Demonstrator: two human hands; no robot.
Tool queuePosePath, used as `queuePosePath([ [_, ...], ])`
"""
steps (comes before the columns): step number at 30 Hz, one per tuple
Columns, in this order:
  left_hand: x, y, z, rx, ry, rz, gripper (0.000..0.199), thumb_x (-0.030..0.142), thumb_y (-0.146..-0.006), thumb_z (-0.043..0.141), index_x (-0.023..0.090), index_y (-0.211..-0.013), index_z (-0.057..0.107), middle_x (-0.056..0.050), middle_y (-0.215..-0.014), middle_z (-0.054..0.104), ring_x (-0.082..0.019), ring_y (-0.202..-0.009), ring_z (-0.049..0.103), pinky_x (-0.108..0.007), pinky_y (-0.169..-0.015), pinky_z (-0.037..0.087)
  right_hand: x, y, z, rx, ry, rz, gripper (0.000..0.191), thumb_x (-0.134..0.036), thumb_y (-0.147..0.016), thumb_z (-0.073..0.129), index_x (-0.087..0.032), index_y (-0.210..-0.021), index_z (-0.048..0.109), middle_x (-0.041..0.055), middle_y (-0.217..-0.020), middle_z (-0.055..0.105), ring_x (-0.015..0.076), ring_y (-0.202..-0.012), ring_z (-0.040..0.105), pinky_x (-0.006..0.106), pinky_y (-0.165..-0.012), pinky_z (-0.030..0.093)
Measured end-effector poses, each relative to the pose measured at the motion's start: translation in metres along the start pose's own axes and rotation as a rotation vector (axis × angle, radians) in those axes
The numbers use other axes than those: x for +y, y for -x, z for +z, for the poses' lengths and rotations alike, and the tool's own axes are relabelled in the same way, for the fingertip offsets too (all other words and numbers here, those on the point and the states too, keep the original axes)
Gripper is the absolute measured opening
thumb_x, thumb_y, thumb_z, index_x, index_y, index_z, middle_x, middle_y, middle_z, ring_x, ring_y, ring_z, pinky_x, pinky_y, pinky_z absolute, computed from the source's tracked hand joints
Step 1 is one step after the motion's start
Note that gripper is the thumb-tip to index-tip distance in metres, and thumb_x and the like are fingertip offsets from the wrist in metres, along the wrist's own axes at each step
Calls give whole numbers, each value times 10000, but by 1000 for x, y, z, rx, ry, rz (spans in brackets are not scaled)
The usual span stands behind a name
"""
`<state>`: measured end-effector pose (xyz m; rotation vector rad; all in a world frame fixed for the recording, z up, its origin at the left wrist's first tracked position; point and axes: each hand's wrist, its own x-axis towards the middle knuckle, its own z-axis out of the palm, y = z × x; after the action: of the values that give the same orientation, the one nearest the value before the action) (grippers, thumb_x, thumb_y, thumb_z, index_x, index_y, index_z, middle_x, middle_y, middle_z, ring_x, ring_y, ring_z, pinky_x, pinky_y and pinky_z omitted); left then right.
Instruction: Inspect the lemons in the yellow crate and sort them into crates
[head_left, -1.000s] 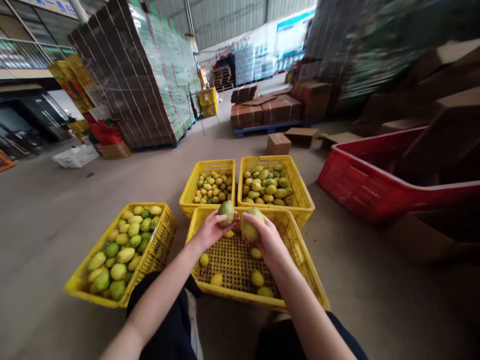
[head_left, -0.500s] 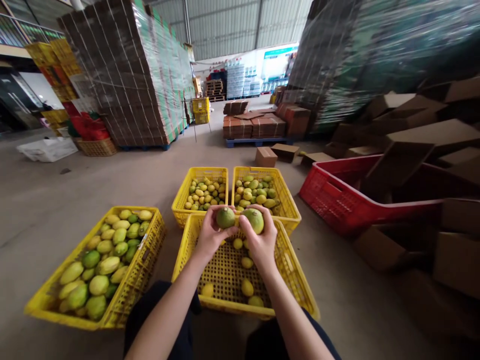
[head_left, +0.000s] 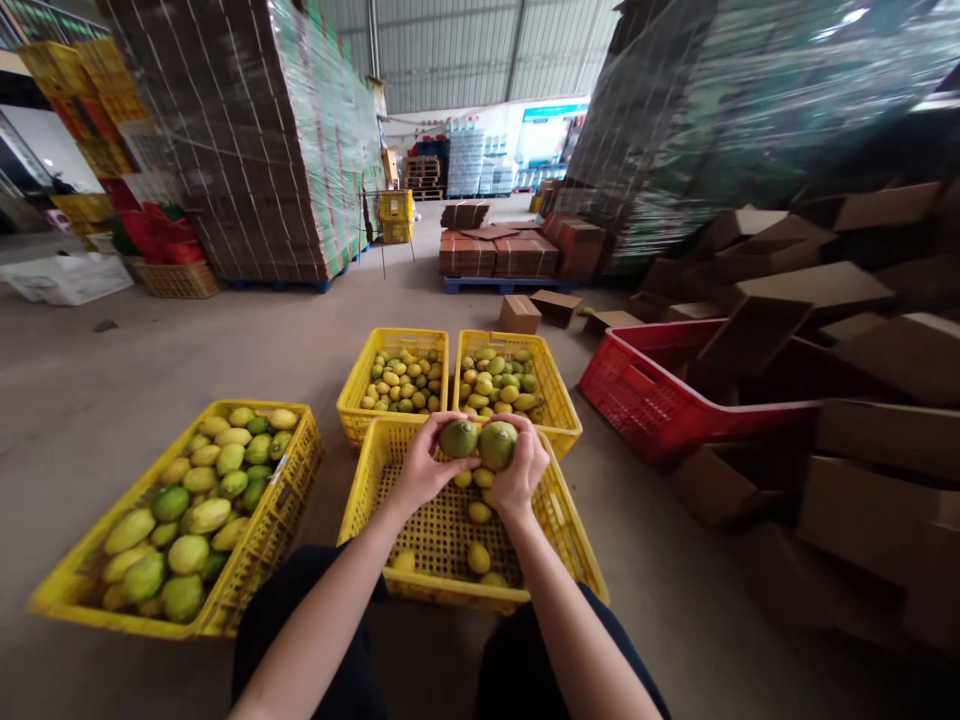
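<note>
Two green lemons are held up side by side over the near yellow crate [head_left: 577,520]. My left hand [head_left: 424,465] is closed around the left green lemon [head_left: 458,438], its stem end facing me. The right green lemon [head_left: 496,445] sits in my right hand [head_left: 523,472], whose fingers wrap its outer side. Below, several yellow lemons [head_left: 478,557] lie scattered on the perforated floor of the crate, some hidden by my right hand and forearm.
At left stands a crate full of green and yellow lemons [head_left: 210,515]. Two more crates with smaller lemons [head_left: 405,380] and mixed lemons [head_left: 499,380] adjoin the near crate's far side. A red crate [head_left: 637,395] and loose cardboard boxes [head_left: 862,510] crowd the right. Wrapped pallet stacks [head_left: 247,150] rise behind.
The right lemon has turned and my right hand's fingers have shifted around it. The left lemon stays in my left hand. The whole view has shifted slightly.
</note>
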<state>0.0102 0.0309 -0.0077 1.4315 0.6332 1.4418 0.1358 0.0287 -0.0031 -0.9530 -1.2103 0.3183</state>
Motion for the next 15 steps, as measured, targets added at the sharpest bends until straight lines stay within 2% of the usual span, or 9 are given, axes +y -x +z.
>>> queuePosePath([
  [3,-1,-1,-5,-2,-51,8,489,272,-658,788,233,-1103,589,-69,-1194,611,-227,-1141,547,-374,-1007,401,8,-1,-3,-37,120,-90,388,-360,-915,283,-191,-878,631,52,-816,669,195,-749,625,318,-701,462],
  [7,-2,-3,-11,55,-157,99,481,296,-616,814,248,-1065,648,-60,-1153,589,-230,-1109,535,-363,-986,412,10,-1,-8,-85,247,-249,346,-323,-885,316,-194,-898,637,74,-839,675,218,-779,642,349,-719,478],
  [10,-1,-3,-13,66,-199,135,476,298,-617,814,273,-1066,658,-50,-1119,572,-224,-1076,532,-362,-965,425,9,0,-7,-81,258,-298,342,-285,-885,294,-195,-900,623,78,-818,671,219,-760,643,359,-703,484],
  [15,3,-3,-14,80,-207,93,472,310,-639,798,278,-1087,653,-45,-1088,596,-218,-1040,547,-363,-949,432,9,2,-3,-72,260,-312,343,-276,-887,286,-196,-910,618,81,-823,671,223,-767,646,365,-702,492],
])
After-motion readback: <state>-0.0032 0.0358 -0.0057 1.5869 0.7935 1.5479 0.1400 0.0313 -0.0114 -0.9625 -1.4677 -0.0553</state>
